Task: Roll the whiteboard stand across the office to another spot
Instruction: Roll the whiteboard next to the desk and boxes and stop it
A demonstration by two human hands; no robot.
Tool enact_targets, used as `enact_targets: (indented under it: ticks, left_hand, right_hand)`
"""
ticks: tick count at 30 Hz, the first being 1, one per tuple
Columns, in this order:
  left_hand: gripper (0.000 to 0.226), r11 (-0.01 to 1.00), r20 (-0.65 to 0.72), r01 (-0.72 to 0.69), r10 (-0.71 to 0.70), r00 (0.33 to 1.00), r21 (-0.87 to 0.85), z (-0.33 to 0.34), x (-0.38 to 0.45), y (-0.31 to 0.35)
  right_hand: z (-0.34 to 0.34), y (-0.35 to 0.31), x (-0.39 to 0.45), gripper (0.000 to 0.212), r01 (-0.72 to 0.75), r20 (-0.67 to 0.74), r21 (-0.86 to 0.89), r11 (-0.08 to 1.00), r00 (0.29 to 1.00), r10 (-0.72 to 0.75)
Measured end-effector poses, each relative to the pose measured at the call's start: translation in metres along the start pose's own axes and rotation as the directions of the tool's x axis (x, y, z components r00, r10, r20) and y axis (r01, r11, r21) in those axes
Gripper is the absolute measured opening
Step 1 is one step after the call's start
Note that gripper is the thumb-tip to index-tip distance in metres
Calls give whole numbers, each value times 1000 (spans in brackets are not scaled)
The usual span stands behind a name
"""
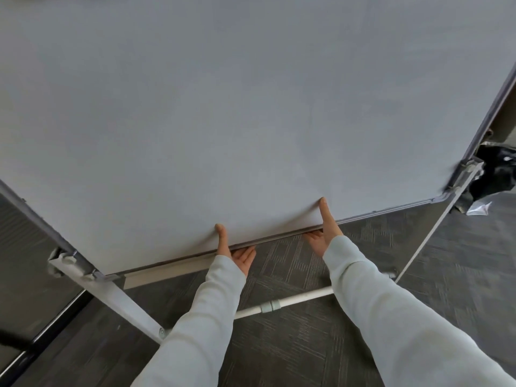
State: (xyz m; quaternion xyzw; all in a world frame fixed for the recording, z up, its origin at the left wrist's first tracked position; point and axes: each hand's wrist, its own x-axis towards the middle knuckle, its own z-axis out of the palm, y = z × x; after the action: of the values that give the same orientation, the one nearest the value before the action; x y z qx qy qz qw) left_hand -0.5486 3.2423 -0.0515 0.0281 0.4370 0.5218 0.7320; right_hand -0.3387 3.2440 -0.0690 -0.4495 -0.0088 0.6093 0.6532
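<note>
Two sleeves in pale grey ran up from 6 o'clock to the board's lower edge. Left hand (234,254) gripped that edge at about 7 o'clock of centre: thumb flat on the face, fingers curled under the frame rail. Right hand (324,233) held the same edge just to its right, same grip, thumb up on the face, fingers hidden below. Both hands closed on the whiteboard stand (251,121), which filled the view from 9 to 3 o'clock and looked tilted toward the camera.

Below the hands, a white crossbar (282,304) with a coupling joined the two legs; left leg (122,305) slanted down toward 7 o'clock. No castors visible.

Judged step: hold taken, roll barely begun or about to begin. Next move likely calls for an even push or pull from both hands, keeping the board from swinging and the legs from catching.

Floor: dark patterned carpet (363,317), probably some drag on wheels. At 3 o'clock, black bag (497,171) and a scrap of litter near the right leg, a possible snag. At 8 o'clock, a glass-like partition base.
</note>
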Motion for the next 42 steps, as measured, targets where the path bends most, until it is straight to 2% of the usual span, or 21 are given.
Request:
enact_targets:
  ticks: [11,14,17,23,28,33,37,42]
  left_hand:
    - [94,997,24,29,-31,999,74,94,66,-44]
    - [103,995,30,43,-46,998,86,125,84,-65]
    - [102,994,53,49,-55,997,101,153,97,-83]
    - [110,991,48,64,-70,996,120,217,123,-127]
    - [117,988,45,75,-82,996,133,263,140,-162]
    - [117,981,60,102,-113,992,167,307,154,-195]
    - [117,972,68,123,-139,988,199,343,167,-222]
    - [119,957,107,157,-188,976,244,388,191,-256]
  right_hand:
    - [-33,-82,68,134,76,-14,60,995,997,-75]
    - [-46,-114,80,127,93,-17,45,995,996,-92]
    - [-59,-140,96,119,92,-31,61,994,995,-91]
    - [-90,-200,127,125,120,-67,91,989,991,-114]
    - [-118,-244,149,101,119,-91,82,990,990,-111]
    - [-142,-285,167,107,152,-123,77,985,982,-142]
    - [-164,-319,182,91,181,-153,96,979,974,-165]
    - [-192,-362,207,98,222,-211,99,970,957,-198]
